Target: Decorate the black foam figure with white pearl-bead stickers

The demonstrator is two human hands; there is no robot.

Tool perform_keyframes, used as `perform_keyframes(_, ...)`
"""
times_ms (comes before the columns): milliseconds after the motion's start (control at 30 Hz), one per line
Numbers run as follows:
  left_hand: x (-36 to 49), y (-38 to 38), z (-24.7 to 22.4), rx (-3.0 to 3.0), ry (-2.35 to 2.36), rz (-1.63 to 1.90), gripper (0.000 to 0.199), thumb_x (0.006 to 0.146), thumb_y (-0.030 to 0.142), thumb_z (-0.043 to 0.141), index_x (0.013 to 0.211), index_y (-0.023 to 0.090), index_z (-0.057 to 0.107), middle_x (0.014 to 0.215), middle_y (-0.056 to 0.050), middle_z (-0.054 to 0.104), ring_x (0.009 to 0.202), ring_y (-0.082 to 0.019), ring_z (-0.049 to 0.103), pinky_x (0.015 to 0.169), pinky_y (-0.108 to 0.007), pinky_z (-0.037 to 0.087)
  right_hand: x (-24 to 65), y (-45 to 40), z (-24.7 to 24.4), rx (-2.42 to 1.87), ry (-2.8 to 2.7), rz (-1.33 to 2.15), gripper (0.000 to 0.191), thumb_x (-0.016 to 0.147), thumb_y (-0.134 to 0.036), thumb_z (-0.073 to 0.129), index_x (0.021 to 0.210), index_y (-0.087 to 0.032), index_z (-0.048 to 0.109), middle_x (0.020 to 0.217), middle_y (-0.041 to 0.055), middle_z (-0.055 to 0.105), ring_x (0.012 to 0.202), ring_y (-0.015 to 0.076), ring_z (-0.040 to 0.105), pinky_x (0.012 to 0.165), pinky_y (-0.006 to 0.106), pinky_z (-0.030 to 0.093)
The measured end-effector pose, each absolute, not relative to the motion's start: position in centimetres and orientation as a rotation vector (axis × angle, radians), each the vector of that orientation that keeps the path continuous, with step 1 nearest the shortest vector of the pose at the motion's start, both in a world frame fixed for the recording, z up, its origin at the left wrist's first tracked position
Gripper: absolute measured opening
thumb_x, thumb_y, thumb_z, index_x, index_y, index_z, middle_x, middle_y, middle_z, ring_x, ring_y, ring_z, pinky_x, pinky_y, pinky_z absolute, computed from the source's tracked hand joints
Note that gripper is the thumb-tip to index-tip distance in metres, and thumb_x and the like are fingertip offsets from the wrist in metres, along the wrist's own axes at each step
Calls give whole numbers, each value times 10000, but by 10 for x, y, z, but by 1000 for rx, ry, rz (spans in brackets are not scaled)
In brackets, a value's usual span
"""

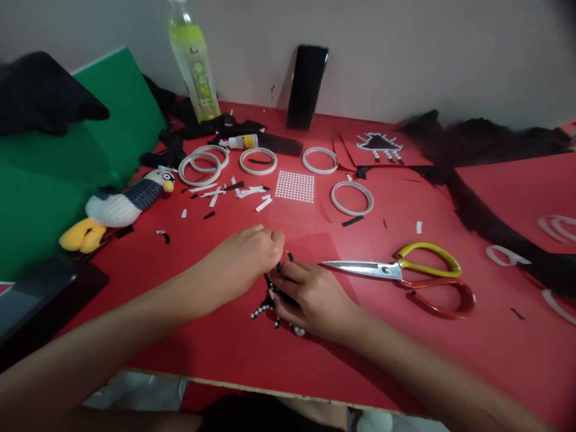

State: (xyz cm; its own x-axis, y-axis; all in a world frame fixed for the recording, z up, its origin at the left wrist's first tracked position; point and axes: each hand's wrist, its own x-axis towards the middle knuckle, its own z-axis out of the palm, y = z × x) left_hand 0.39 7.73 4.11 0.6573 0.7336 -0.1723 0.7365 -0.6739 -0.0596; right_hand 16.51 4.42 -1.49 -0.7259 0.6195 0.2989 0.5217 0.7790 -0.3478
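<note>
A black cut-out edged with white pearl beads lies on the red tabletop, mostly covered by my hands. My right hand rests over it from the right, its fingers bent and pressed on the piece. My left hand is closed at the upper edge of the cut-out, fingers curled in. Whatever is between those fingertips is hidden. A sheet of pearl stickers lies beyond my hands. Scissors with one yellow and one red handle lie to the right, blades pointing at my right hand.
Several tape rolls and paper scraps lie at the back. A glue bottle, a drink bottle and a leaning phone stand or lie farther off. A plush bird is left; a beaded black shape is back right.
</note>
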Motion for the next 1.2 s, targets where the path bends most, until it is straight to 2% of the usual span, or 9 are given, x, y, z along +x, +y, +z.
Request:
perform_keyframes(233,-3,83,33,2804,1255,-179,200,763,-49,442,806,131,519,733,-63,579,695,-192,568,542,-253,369,165,44,-14,-860,-2580,330,292,876,-225,433,979,-80,664,752,70,602,615,167,529,523,294,415)
perform_keyframes(433,-9,87,32,2768,1253,-76,144,792,10,473,829,137,531,729,-46,583,670,-173,561,546,-249,358,165,44,-14,-879,-2581,339,306,880,-232,415,1015,-81,644,752,73,593,623,168,525,528,290,416)
perform_keyframes(867,-8,89,31,2844,1187,-97,172,769,-26,486,836,125,534,761,-44,591,719,-175,548,584,-249,374,164,44,-12,-899,-2581,300,277,871,-223,439,992,-91,651,753,58,601,623,152,525,543,277,410)
perform_keyframes(967,-11,92,39,2941,1161,-170,219,773,-54,416,827,118,541,760,-49,585,733,-173,544,595,-249,378,165,43,-12,-894,-2584,309,274,876,-226,433,991,-100,648,761,60,605,626,152,532,552,278,422)
perform_keyframes(1067,-26,102,53,2978,1378,-149,289,784,-67,327,812,114,551,802,-71,587,782,-176,545,658,-261,394,166,42,-13,-868,-2580,299,287,876,-225,430,1018,-86,638,761,63,605,620,159,539,533,287,425)
perform_keyframes(1200,-49,119,56,2725,1466,116,124,821,81,438,829,145,544,808,-40,592,775,-172,557,701,-275,414,165,41,-13,-868,-2576,329,276,870,-217,435,999,-94,645,763,61,604,614,156,538,526,285,425)
